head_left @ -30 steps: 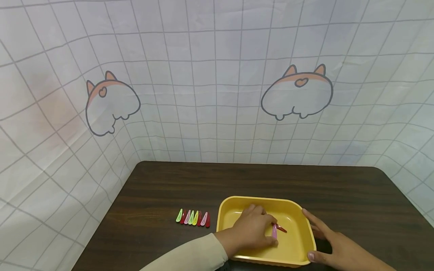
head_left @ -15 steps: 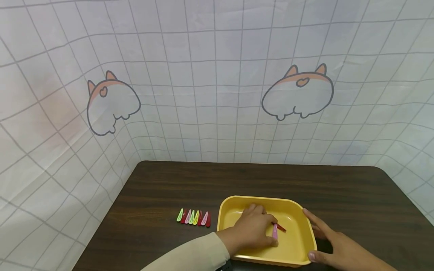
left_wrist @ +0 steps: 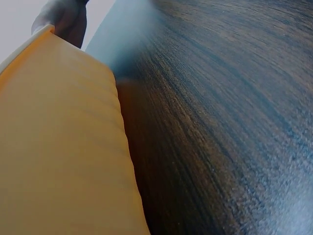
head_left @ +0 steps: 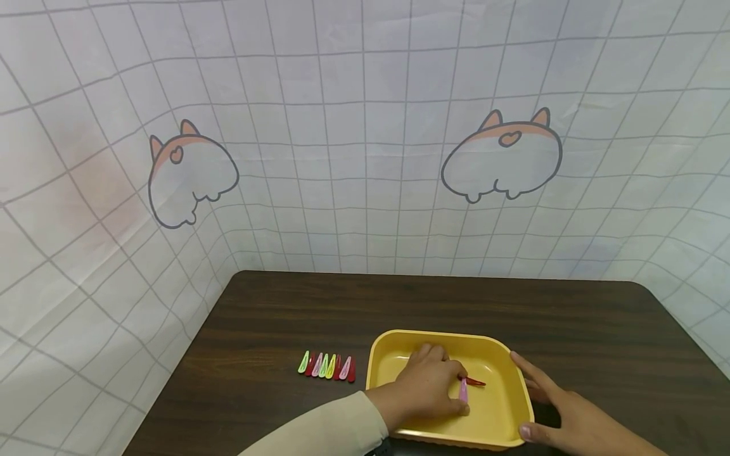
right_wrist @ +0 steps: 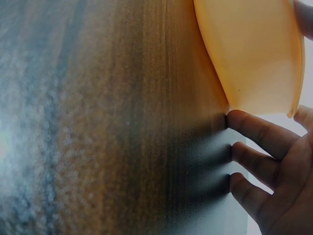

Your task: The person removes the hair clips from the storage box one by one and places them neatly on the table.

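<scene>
In the head view my left hand (head_left: 428,383) reaches into a yellow plastic tray (head_left: 496,408) with its fingers bent downward. Between its thumb and index finger it pinches a pink snap hair clip (head_left: 464,391). A red hair clip (head_left: 476,382) lies beside that one, its left end close to the index fingertip. My right hand (head_left: 564,411) rests against the tray's right side, thumb at the near corner and index finger along the rim. The right wrist view shows this hand (right_wrist: 279,171) with fingers spread next to the tray wall (right_wrist: 249,54). The other left fingertips are hidden.
Left of the tray, a row of several green, red, pink and yellow hair clips (head_left: 324,365) lies on the dark wooden table (head_left: 256,316). A white grid-patterned curtain (head_left: 342,158) hangs behind and along both sides.
The red hair clip has swung from slanting down to the right to nearly level. My left hand and the pink clip have barely shifted; my right hand stays at the tray.
</scene>
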`<state>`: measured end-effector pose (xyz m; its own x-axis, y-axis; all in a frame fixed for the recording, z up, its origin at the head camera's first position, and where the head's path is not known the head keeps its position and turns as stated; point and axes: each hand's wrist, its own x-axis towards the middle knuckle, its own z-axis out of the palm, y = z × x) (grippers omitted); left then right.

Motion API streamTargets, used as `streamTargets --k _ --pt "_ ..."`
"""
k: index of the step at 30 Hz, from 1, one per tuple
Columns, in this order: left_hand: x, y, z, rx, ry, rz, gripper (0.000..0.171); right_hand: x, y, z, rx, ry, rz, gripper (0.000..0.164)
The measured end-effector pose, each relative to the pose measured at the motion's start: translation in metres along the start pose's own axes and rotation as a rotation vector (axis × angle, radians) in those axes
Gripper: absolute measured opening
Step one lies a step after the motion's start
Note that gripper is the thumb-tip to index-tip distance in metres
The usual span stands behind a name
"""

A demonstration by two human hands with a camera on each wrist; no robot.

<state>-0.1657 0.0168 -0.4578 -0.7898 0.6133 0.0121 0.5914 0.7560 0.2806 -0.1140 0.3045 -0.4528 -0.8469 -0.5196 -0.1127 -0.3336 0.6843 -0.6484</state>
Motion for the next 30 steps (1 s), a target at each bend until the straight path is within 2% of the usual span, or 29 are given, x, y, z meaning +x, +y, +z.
streamTargets --k 8,12,19,22,30 --pt "-0.001 0.0 -0.001 -0.031 -0.005 -0.002 0.035 -0.002 -0.001 0.001 0.011 0.005 -0.006 0.098" --pt "-0.002 0.0 -0.001 -0.032 0.001 -0.006 0.036 -0.002 -0.001 0.002 0.011 0.009 -0.009 0.099" --pt "-0.004 0.0 -0.002 -0.056 0.021 -0.012 0.037 -0.003 0.0 0.003 0.106 -0.023 -0.003 0.097" --pt "-0.006 0.0 -0.005 -0.074 0.018 -0.012 0.038 -0.003 -0.001 0.003 0.088 -0.017 -0.005 0.097" --pt "-0.008 -0.003 -0.012 -0.075 0.039 0.028 0.039 -0.002 -0.002 0.003 0.083 -0.013 -0.009 0.098"
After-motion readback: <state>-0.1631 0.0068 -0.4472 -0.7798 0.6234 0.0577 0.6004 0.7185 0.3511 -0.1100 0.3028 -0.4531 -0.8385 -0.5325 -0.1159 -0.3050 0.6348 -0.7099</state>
